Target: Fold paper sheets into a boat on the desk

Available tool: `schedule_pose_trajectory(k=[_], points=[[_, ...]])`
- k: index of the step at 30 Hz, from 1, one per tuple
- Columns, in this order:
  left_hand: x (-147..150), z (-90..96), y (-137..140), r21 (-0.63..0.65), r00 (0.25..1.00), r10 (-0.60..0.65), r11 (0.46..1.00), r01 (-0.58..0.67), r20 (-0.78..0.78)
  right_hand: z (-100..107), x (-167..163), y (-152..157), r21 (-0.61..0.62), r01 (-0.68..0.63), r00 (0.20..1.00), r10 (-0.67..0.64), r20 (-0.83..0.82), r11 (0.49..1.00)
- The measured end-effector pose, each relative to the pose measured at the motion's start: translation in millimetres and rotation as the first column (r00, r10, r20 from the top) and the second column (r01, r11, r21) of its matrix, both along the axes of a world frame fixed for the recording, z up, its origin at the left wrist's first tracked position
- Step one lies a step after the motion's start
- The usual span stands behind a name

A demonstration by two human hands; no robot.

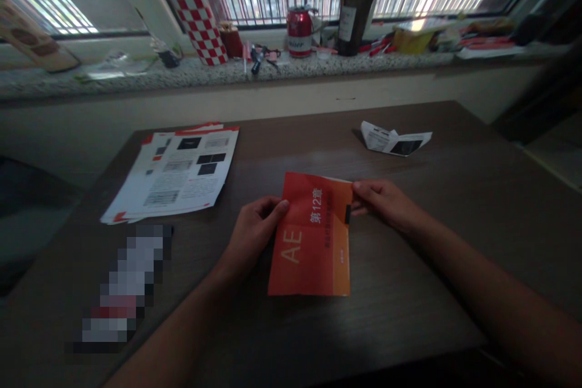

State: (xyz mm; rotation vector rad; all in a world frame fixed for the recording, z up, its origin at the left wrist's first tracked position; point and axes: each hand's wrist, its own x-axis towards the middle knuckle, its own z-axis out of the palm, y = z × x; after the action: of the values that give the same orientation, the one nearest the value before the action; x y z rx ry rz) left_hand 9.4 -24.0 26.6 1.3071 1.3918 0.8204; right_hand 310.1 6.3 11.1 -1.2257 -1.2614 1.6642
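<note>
A folded sheet of printed paper (302, 236), red with an orange strip, is held between my hands above the table. "AE" and "第12章" are printed on it sideways. My left hand (257, 227) pinches its left edge, thumb on top. At the upper right corner, my right hand (377, 200) grips the paper between thumb and fingers; some of those fingertips are hidden. Behind my right hand stands a small folded white paper piece (395, 140) with dark printed patches. A stack of printed sheets (182, 173) lies beyond my left hand.
On the brown table (400, 309), a pixelated phone-like object (125, 288) lies left of my left arm. Along the granite windowsill (191, 80) stand a checkered bottle (200, 27), a red can (299, 31), a dark drink cup (354, 15) and a yellow container (413, 39).
</note>
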Motion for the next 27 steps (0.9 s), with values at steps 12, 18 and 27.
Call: schedule_pose_trajectory(k=[12,18,27], points=[[-0.8,-2.5,2.0,-0.013,1.0,0.01,1.0,-0.01,0.002,5.7,-9.0,-6.4,0.108,-0.082,0.978,0.058,0.202,0.991],[0.8,-2.1,-0.7,-0.031,0.999,0.004,1.0,-0.003,0.049,0.3,-6.9,-5.2,0.07,-0.078,0.976,0.062,0.208,0.994],[-0.4,1.1,-0.1,-0.089,0.989,-0.023,0.995,0.036,0.146,1.0,4.5,-1.9,-0.014,-0.177,0.982,0.178,0.056,0.984]])
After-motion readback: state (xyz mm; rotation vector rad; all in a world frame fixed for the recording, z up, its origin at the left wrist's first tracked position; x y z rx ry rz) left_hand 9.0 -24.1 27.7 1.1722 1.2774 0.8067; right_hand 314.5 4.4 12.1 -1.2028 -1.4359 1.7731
